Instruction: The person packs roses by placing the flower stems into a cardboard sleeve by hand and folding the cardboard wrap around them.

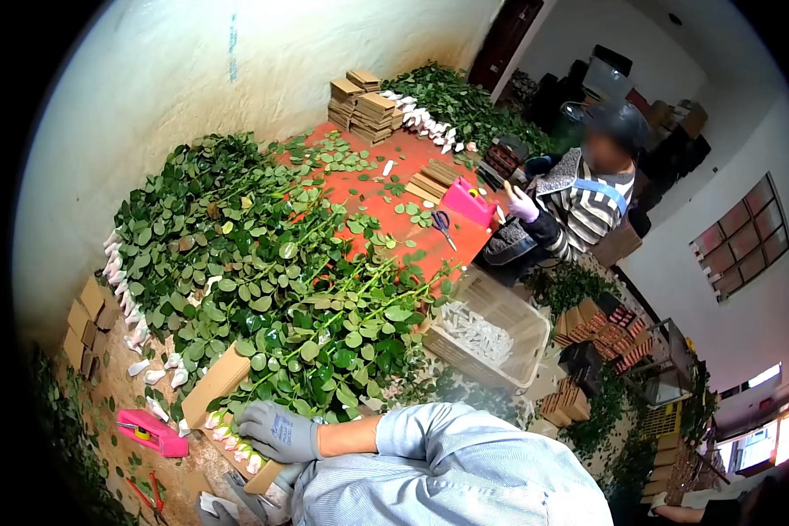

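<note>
My right hand (pixel 280 431), in a grey glove, lies with bent fingers over a row of pale pink roses (pixel 252 461). The blooms sit between an upright piece of cardboard (pixel 216 384) and another cardboard piece (pixel 264 478). Down at the bottom edge, part of my left hand (pixel 216 515), also grey-gloved, is closed by a white piece (pixel 212 501); what it grips is unclear. Beside it lies a grey metal piece (pixel 247 496), mostly covered. Left of the roses are a pink tape dispenser (pixel 153 433) and red-handled pliers (pixel 148 495).
Leafy rose stems (pixel 263 254) cover much of the red table (pixel 351 188). Across it, a person (pixel 587 193) works near scissors (pixel 444 224) and another pink dispenser (pixel 470 203). A crate (pixel 528 375) holds white pieces. Cardboard stacks (pixel 370 114) stand by the wall.
</note>
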Motion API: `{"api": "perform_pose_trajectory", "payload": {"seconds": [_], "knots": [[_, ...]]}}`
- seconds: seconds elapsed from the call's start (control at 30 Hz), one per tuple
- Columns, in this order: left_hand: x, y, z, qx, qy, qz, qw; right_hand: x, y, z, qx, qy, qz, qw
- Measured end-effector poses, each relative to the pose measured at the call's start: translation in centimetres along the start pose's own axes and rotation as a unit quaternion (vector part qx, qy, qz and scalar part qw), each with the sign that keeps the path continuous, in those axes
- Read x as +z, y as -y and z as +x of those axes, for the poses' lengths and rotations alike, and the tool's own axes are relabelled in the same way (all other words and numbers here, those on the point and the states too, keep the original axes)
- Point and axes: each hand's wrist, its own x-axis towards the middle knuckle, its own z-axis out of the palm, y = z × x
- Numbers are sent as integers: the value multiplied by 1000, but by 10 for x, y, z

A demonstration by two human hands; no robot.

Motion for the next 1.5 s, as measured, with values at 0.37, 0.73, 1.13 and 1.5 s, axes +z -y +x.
{"api": "perform_pose_trajectory", "payload": {"seconds": [0.37,0.73,1.13,1.5], "knots": [[-11,-28,-36,4,54,-42,998,7,4,-4,40,-28,-56,997],[-10,-26,-96,76,23,-147,986,-12,25,26,112,59,-145,981],[-9,107,-222,-219,136,23,966,6,5,7,53,28,-148,987],[-28,49,-172,-201,-24,37,979,2,0,3,76,-35,-59,995]]}}
